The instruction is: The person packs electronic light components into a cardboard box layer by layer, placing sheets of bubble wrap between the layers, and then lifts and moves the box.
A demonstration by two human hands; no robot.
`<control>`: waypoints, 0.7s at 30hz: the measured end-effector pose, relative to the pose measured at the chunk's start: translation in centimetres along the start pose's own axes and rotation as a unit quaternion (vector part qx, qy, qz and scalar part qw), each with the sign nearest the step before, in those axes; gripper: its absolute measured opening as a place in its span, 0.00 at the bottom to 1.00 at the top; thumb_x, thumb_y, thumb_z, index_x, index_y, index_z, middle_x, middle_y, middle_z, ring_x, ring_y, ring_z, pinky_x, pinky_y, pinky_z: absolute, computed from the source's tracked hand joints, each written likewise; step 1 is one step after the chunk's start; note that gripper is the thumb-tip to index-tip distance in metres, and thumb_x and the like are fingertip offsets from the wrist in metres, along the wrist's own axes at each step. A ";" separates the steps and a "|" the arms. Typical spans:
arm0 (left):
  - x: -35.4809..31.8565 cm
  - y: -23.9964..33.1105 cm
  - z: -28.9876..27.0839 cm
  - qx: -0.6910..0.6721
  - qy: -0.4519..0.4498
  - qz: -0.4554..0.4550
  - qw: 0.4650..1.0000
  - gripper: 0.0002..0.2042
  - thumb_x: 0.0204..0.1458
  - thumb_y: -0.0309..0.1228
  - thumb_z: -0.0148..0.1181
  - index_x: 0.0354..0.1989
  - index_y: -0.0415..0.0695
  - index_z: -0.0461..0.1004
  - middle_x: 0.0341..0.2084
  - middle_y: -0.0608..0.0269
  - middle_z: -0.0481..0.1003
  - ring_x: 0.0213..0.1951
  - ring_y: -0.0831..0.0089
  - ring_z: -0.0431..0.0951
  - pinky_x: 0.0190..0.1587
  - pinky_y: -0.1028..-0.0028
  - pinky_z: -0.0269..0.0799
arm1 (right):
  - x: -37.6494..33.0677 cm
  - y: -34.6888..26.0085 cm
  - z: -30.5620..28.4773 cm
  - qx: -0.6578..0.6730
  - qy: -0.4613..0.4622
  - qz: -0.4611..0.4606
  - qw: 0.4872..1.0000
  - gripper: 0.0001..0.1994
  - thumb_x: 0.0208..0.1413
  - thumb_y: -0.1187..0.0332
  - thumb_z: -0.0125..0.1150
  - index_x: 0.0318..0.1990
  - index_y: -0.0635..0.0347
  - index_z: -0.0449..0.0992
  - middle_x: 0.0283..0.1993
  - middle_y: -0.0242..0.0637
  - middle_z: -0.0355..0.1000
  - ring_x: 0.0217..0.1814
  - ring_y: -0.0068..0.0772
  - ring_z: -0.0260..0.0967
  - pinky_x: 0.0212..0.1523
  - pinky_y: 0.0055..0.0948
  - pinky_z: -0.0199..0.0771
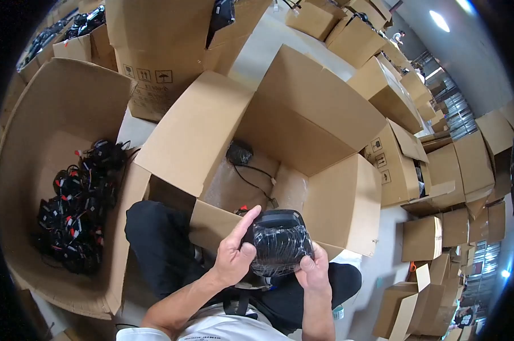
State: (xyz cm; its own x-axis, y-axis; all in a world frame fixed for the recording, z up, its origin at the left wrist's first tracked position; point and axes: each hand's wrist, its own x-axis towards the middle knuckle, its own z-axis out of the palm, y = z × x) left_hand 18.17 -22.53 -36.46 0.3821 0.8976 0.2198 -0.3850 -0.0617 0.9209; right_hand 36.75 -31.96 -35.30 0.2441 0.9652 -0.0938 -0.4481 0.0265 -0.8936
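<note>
Between my two hands is a black, rounded plastic unit (281, 243) wrapped in shiny clear film. My left hand (234, 253) grips its left side, thumb pointing up along the edge. Its lower right corner rests in my right hand (315, 269), whose fingers are partly hidden beneath it. Just beyond stands an open cardboard box (319, 108) with its flaps spread. Inside lies another black wrapped unit (239, 153), with a dark cable (256, 169) trailing over the bottom. Something small and red shows at the box's near wall, mostly hidden behind my left hand.
To my left, a large open carton (58, 108) holds a heap of black cabled parts (78, 213) with red and white connectors. A tall carton (160, 51) stands behind it. Several cartons (390, 91) line the right side. My knees flank the near side of the open box.
</note>
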 end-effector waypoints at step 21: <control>-2.0 -1.4 2.4 -0.056 0.029 -0.052 0.997 0.19 0.62 0.31 0.55 0.56 0.32 0.64 0.47 0.56 0.73 0.48 0.73 0.72 0.54 0.72 0.68 | -0.4 -0.3 1.5 0.019 0.053 0.013 0.998 0.23 0.53 0.74 0.64 0.56 0.77 0.71 0.69 0.46 0.58 0.70 0.37 0.58 0.70 0.38 0.56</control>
State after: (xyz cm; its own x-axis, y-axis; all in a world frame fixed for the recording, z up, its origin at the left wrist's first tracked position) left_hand 19.96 -25.32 -37.39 0.3780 0.9201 0.1028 -0.4387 0.0802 0.8951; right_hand 35.46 -31.93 -34.36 0.3197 0.9331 -0.1646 -0.4881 0.0133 -0.8727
